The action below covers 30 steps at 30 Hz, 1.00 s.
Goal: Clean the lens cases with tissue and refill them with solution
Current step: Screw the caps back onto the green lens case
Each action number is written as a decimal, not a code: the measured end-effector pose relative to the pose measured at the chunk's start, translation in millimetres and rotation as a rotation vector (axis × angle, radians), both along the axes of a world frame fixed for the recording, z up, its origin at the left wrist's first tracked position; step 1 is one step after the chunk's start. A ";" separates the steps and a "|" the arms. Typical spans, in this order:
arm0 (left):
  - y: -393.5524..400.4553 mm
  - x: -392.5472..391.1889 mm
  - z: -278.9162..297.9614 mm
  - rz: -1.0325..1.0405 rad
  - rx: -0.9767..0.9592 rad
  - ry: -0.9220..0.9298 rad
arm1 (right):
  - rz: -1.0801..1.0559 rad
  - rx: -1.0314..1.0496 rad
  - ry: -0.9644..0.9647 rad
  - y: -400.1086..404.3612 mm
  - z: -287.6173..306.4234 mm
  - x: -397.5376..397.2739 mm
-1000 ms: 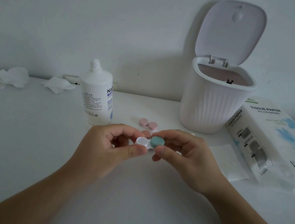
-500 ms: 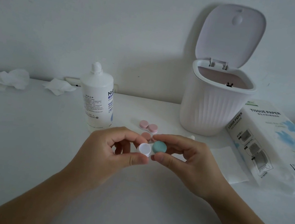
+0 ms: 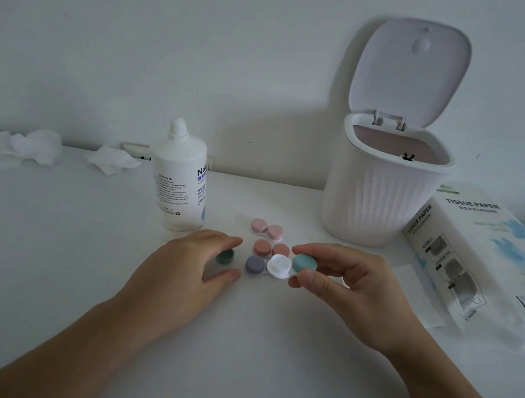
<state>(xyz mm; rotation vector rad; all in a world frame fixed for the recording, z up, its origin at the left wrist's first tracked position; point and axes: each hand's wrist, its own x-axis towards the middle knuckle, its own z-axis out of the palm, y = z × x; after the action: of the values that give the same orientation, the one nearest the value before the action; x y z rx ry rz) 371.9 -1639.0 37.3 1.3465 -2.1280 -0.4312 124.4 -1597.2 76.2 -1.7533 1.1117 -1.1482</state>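
Note:
My right hand (image 3: 349, 283) pinches a lens case by its teal-capped end (image 3: 304, 263); the case's other well (image 3: 279, 266) is uncapped and shows white. My left hand (image 3: 183, 267) hovers with loosely curved fingers around a dark green cap (image 3: 225, 255) lying on the table, thumb apart from it. Three more cases lie between the hands: a pink one (image 3: 266, 229), a salmon one (image 3: 272, 248) and one with a purple cap (image 3: 255, 264). The solution bottle (image 3: 181, 178) stands behind my left hand, its nozzle bare.
A white bin (image 3: 382, 198) with its lid up stands at the back right. A tissue pack (image 3: 487, 260) lies at the right, a flat tissue sheet (image 3: 415, 276) beside it. Crumpled tissues (image 3: 24, 148) (image 3: 111, 159) sit at the back left by the wall.
My left hand has left the case and moved left and down to the table, where the green cap now lies. My right hand keeps the case, now lower.

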 end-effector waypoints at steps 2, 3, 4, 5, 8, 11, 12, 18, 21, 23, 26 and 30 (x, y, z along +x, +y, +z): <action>-1.1 -1.8 1.4 0.026 0.024 -0.044 | -0.007 -0.006 0.015 0.5 -0.2 -0.2; -1.7 -3.0 2.2 0.043 0.026 -0.064 | -0.009 -0.008 0.022 0.6 -0.4 -0.3; -2.4 -4.1 3.0 0.056 0.024 -0.076 | -0.012 -0.009 0.030 0.6 -0.5 -0.4; -3.2 -5.0 3.6 0.064 0.018 -0.079 | -0.014 -0.011 0.037 0.5 -0.5 -0.4; -4.1 -6.3 3.6 0.087 -0.011 -0.060 | -0.021 -0.018 0.052 0.5 -0.3 -0.3; -4.7 -4.8 2.0 0.121 -0.041 -0.039 | -0.030 -0.023 0.073 0.3 -0.4 -1.0; -4.7 -3.9 1.9 0.130 -0.061 -0.021 | -0.031 -0.026 0.081 0.5 -0.4 -1.3; 3.1 -4.0 8.9 -0.002 -0.081 0.319 | -0.052 -0.061 0.124 0.1 0.2 -0.7; 3.2 -4.6 14.9 0.015 0.155 0.572 | -0.067 -0.080 0.155 -2.3 -2.3 -1.4; 3.1 -4.6 17.0 0.010 0.255 0.653 | -0.070 -0.080 0.164 -3.3 -4.3 -1.8; 4.8 -6.4 17.5 -0.006 0.305 0.684 | -0.071 -0.078 0.165 -4.6 -7.0 -2.5; 7.8 -10.4 14.8 -0.029 0.270 0.679 | -0.062 -0.068 0.171 -7.0 -9.2 -2.5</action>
<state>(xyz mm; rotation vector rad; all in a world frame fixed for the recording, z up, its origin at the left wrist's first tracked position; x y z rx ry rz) 361.4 -1631.1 52.1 1.0914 -1.5572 -1.0503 121.8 -1604.2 67.0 -1.9100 1.2490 -1.1008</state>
